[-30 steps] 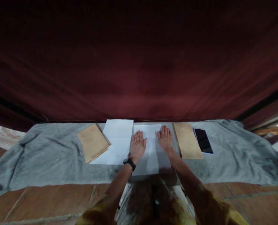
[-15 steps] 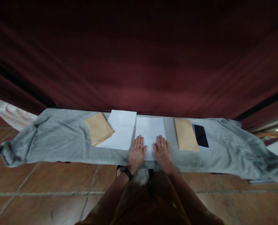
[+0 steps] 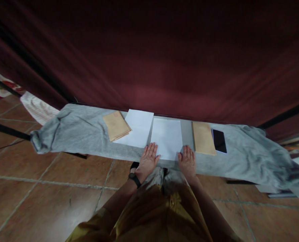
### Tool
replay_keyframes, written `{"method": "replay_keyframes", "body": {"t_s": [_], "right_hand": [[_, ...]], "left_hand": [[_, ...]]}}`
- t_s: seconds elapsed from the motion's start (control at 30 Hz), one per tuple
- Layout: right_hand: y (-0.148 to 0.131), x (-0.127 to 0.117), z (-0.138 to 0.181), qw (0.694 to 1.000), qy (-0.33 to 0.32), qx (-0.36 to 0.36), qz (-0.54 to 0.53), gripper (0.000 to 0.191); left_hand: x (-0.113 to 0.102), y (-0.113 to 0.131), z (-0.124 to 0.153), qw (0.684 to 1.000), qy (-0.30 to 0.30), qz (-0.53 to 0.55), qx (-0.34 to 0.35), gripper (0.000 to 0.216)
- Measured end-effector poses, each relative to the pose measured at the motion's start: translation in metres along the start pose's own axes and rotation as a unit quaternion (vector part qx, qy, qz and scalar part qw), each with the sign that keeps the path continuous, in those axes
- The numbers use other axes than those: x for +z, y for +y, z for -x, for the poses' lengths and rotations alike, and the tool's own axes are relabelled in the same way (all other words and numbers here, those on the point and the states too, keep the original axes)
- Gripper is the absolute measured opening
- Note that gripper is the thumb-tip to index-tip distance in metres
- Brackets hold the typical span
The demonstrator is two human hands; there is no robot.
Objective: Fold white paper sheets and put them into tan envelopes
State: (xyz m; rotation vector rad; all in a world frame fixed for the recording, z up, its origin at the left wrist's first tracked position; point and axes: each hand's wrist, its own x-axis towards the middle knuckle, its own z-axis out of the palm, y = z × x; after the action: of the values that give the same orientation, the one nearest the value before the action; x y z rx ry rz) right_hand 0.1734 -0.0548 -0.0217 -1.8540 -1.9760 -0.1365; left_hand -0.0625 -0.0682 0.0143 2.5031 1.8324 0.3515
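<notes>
A white sheet of paper (image 3: 166,136) lies flat on a grey cloth in front of me. My left hand (image 3: 149,158) rests palm down at the sheet's lower left corner, fingers stretched out; a dark band circles that wrist. Just off the sheet's lower right side, my right hand (image 3: 187,160) lies flat on the cloth with fingers extended. Neither hand holds anything. Left of the sheet are more white papers (image 3: 139,126), with a fanned stack of brown envelopes (image 3: 116,125) overlapping their left edge. To the right lies another pile of brown envelopes (image 3: 204,137).
A dark-screened phone (image 3: 219,141) lies right of the envelope pile. The grey cloth (image 3: 82,134) covers a long narrow surface, rumpled at both ends. Behind it hangs a dark red curtain (image 3: 159,80). Brown floor tiles (image 3: 71,191) show below.
My hands have slid apart: the right has moved off the sheet to the right, and the left sits at its lower left corner. The whole view has tilted slightly.
</notes>
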Motion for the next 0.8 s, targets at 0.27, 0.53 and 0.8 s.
{"method": "replay_keyframes", "body": {"t_s": [0.27, 0.53, 0.8], "right_hand": [[-0.033, -0.011, 0.016, 0.981, -0.114, -0.154, -0.024, 0.054], [-0.006, -0.011, 0.032, 0.991, -0.059, -0.116, -0.014, 0.060], [0.010, -0.015, 0.040, 0.992, -0.050, -0.114, -0.015, 0.062]], "left_hand": [[0.005, 0.029, 0.006, 0.990, -0.045, 0.016, 0.131, 0.062], [-0.004, 0.010, 0.022, 0.987, -0.047, 0.012, 0.151, 0.069], [-0.014, 0.011, 0.024, 0.989, -0.075, 0.004, 0.131, 0.066]]}}
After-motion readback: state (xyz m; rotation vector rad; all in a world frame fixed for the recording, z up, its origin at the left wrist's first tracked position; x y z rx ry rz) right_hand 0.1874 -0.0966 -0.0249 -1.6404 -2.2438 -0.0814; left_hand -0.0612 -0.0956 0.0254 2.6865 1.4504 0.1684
